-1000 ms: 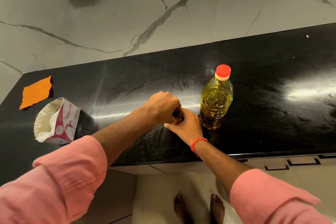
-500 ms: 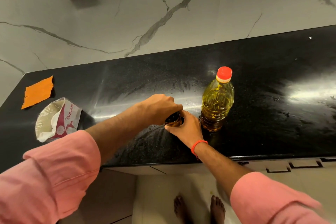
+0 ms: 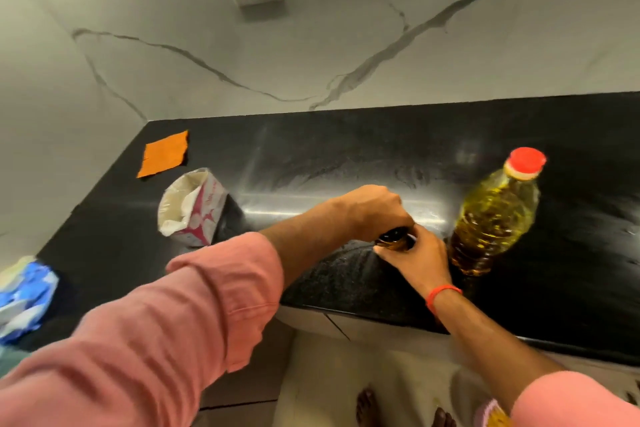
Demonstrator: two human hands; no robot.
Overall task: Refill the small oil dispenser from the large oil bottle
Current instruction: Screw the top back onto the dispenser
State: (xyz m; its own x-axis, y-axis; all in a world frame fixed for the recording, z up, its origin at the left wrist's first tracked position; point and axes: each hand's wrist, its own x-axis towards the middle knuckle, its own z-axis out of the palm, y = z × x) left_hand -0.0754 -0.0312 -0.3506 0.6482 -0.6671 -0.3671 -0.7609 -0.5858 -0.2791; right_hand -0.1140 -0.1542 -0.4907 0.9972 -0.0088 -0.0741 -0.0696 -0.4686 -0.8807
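Small oil dispenser (image 3: 394,242) stood upright near front edge of counter (image 3: 346,156), mostly hidden; contents not discernible. Right hand (image 3: 415,262) wrapped its body from near side; left hand (image 3: 375,206) curled over its top from above, apparently gripping cap. Large oil bottle (image 3: 495,215) stood upright just right of right hand, red cap on, largely full of yellow oil; right hand nearer it.

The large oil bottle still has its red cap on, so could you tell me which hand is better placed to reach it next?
Probably the right hand: it grips the small dispenser right beside the large oil bottle; the left hand is farther off.
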